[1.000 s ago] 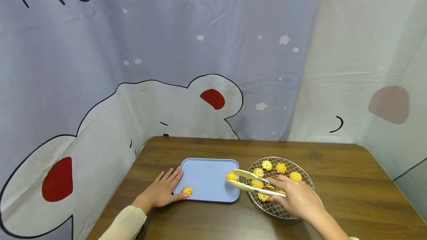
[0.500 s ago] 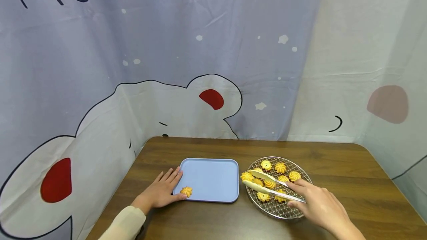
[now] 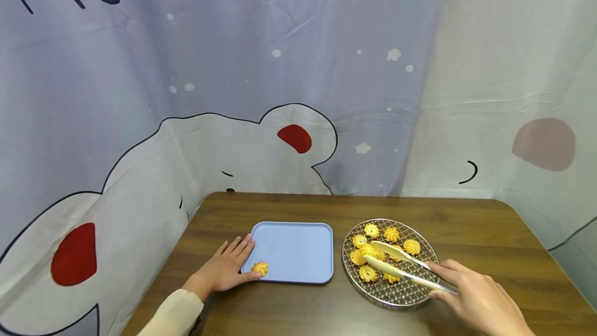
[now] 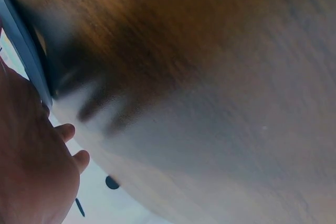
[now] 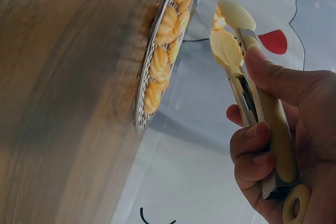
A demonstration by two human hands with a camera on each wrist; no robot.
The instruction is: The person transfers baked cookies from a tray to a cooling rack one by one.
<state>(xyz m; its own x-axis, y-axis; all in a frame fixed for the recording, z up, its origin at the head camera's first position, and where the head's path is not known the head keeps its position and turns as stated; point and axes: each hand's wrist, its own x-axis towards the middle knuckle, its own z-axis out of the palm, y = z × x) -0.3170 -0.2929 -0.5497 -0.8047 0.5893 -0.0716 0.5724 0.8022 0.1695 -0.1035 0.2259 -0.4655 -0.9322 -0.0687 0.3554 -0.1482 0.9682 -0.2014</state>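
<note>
My left hand (image 3: 224,268) lies with fingers straight along the left edge of a light blue tray (image 3: 298,250). Its thumb tip is right beside a golden swirled cookie (image 3: 260,268) at the tray's front left corner. At the right, my right hand (image 3: 480,294) grips metal tongs (image 3: 412,278) with pale yellow tips. Between those tips sits another cookie (image 5: 218,20), held above the round wire rack (image 3: 412,293). Several piped cookies are spread over the rack. The right wrist view shows fingers and thumb wrapped round the tongs' handles (image 5: 275,135).
The brown wooden table (image 3: 303,310) carries the tray and rack side by side, a narrow gap between them. Behind it hangs a printed curtain (image 3: 298,66) with white bear shapes. A dark cable (image 3: 573,232) shows at the right.
My right hand has drawn the tongs and cookie rightward, from over the tray's right edge to above the rack. The left hand stays in place.
</note>
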